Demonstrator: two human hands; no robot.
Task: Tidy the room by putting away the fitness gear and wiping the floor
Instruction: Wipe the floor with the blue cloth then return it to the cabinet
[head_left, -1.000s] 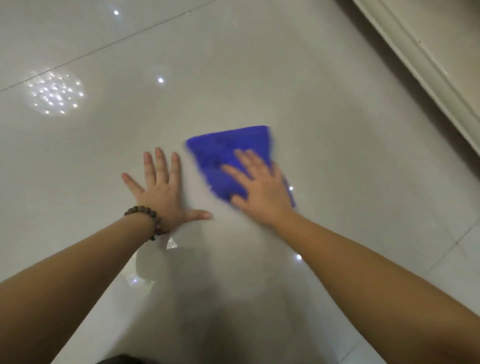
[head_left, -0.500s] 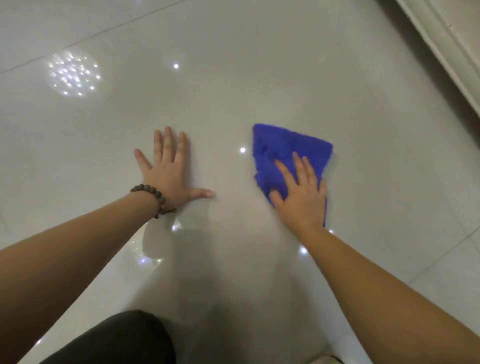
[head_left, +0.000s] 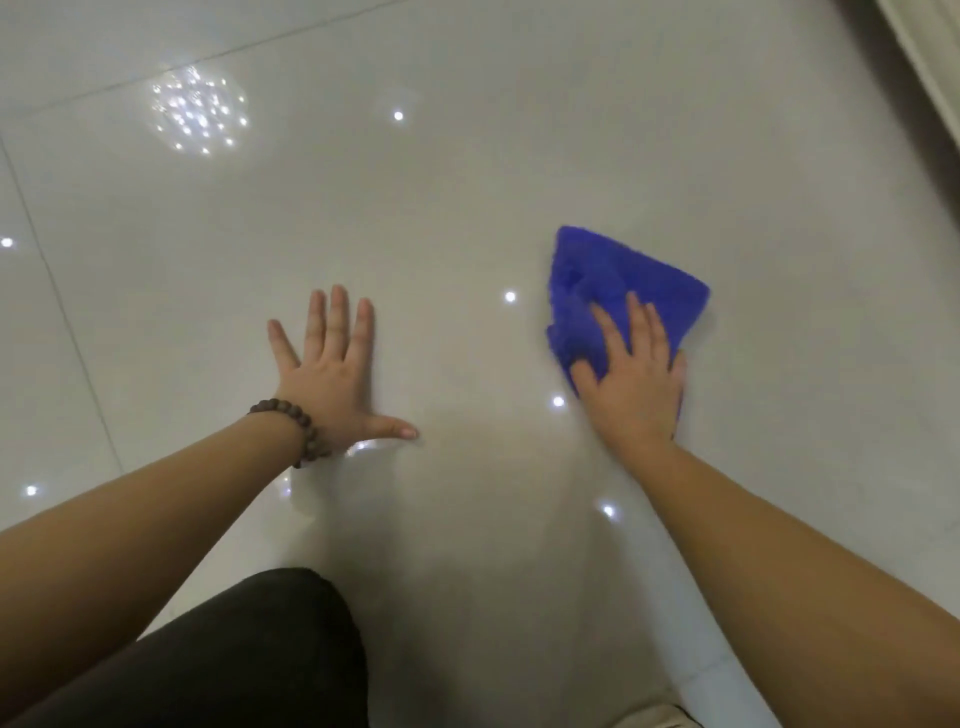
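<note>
A folded blue cloth (head_left: 618, 283) lies flat on the glossy pale tiled floor (head_left: 467, 208), right of centre. My right hand (head_left: 636, 379) presses down on its near part with straight fingers, covering the cloth's near edge. My left hand (head_left: 335, 369) rests flat on the bare floor to the left, fingers spread and thumb pointing right, about a hand's width and more from the cloth. A dark bead bracelet (head_left: 293, 428) circles my left wrist. No fitness gear is in view.
A pale skirting or wall base (head_left: 930, 67) runs along the top right corner. My dark-trousered knee (head_left: 249, 654) is at the bottom left of centre. Ceiling lights reflect as bright dots on the tiles, and tile joints cross the left and top.
My right hand has slid the blue cloth to the right, away from my left hand. The left hand has stayed planted on the floor. My knee has come into view.
</note>
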